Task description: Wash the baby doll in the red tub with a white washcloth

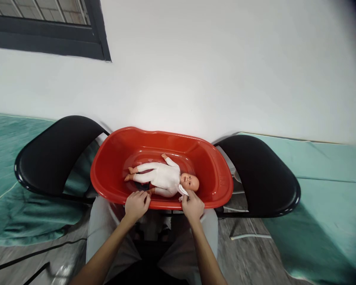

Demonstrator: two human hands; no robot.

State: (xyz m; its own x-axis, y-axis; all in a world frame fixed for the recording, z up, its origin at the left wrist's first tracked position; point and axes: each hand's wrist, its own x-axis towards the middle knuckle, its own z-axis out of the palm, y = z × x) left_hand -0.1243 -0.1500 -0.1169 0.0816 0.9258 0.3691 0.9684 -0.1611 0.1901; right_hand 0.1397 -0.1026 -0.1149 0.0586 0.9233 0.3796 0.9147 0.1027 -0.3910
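Observation:
A baby doll in a white bodysuit lies on its back in a red baby bath, head to the right and feet to the left. At the front rim my left hand is closed beside the doll's near hand. Whether it grips that small hand or the rim is hidden. Between the fingers of my right hand is a small white cloth, pinched close to the doll's neck and cheek. The doll's far arm stretches out toward the back wall of the bath.
Black chairs stand on both sides of the bath, one at left and one at right. Green sheets lie beyond them. A white wall rises behind. My legs are under the front rim, and a black cable crosses the floor.

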